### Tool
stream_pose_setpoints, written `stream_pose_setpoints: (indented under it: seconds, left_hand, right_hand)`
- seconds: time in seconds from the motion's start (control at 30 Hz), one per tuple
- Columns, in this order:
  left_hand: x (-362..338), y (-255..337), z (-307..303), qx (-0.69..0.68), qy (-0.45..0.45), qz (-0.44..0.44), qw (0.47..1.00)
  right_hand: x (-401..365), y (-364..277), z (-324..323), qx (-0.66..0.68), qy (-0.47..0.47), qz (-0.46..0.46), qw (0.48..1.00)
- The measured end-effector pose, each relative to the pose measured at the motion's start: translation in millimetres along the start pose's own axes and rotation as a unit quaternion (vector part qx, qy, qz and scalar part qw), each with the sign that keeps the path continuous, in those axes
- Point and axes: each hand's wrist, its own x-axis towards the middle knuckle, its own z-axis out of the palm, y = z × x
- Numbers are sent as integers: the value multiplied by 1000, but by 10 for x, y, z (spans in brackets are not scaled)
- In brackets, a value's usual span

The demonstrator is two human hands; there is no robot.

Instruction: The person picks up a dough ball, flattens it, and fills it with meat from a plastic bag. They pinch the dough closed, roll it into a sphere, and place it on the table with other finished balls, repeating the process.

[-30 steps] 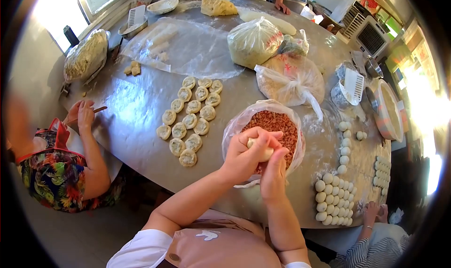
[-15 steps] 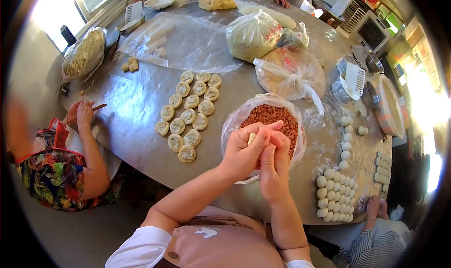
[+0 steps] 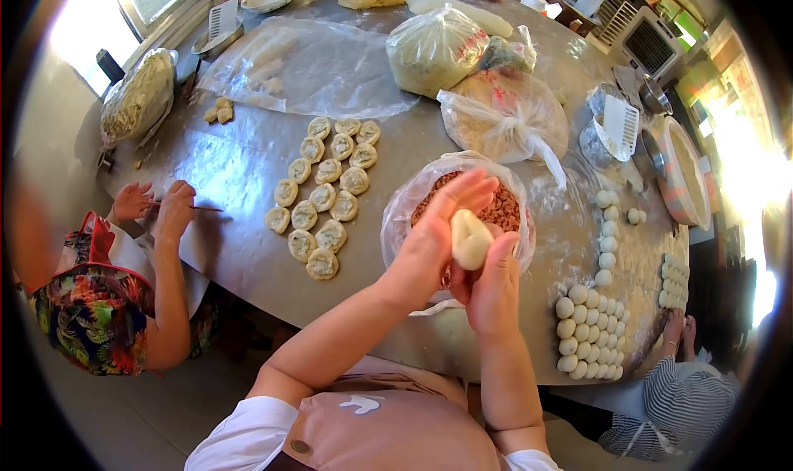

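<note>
Between my two hands sits a pale, smooth dough ball point(image 3: 471, 240) with a slightly pointed top. My right hand point(image 3: 494, 293) is cupped round its lower right side, thumb up along it. My left hand point(image 3: 429, 244) rests against its other side with fingers stretched out flat. Below both hands stands a bowl lined with a clear plastic bag point(image 3: 398, 215), holding reddish-brown crumbly filling point(image 3: 504, 212). My hands hide part of the filling and the bowl's near side.
Flattened filled dough rounds point(image 3: 322, 197) lie left of the bowl. Rows of dough balls point(image 3: 591, 332) sit to the right. Tied plastic bags point(image 3: 504, 120) stand behind the bowl. At left a co-worker's hands point(image 3: 172, 211) hold a thin stick; another person point(image 3: 681, 405) is at right.
My left fingers have straightened and the dough ball now shows between my hands. The co-worker's hands at left have moved apart along the stick. The view has shifted slightly.
</note>
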Motion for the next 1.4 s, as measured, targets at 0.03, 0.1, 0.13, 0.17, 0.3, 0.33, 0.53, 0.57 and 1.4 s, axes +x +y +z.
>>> stream_pose_setpoints:
  seconds: [0.03,0.1,0.13,0.17,0.3,0.33,0.53,0.57,1.4]
  left_hand:
    - [-53,52,-13,35,-17,-50,998]
    - [-90,59,-44,99,-40,-64,992]
    - [-73,35,-59,127,-44,-31,990]
    - [-64,51,-66,139,-44,-41,988]
    - [-87,79,38,-21,-13,-91,995]
    - [-69,61,50,-21,4,-73,997]
    - [-15,-61,-139,64,-42,-7,997]
    - [-15,-42,-6,76,23,12,997]
    - [-62,320,-299,118,103,-159,975]
  right_hand:
    - [-3,-11,-7,-14,-62,-1,998]
    - [-12,-16,166,-25,7,-68,997]
    - [-13,-10,227,-30,42,-101,994]
    - [67,177,131,-85,31,-166,982]
    - [0,104,93,5,48,-67,997]
    - [-8,91,65,13,30,-43,999]
    - [61,150,57,-163,9,-193,968]
    - [86,174,71,-206,34,-242,948]
    - [1162,421,-3681,-649,396,-21,649]
